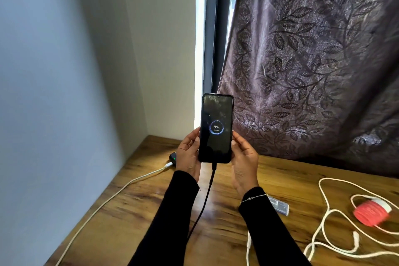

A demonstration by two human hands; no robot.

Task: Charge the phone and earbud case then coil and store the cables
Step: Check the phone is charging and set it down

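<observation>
I see the phone held upright above the wooden table, left hand and right hand gripping its side edges. A black cable hangs from its base (screen reads 99). Far left, the earbud case takes a white cable.

black phone; leaf-patterned purple curtain

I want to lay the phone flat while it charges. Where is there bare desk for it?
Bare wood lies between the white cable on the left and the black cable hanging from the phone. The desk's right side is crowded: loose white cords, a red spool, a small packet.
</observation>
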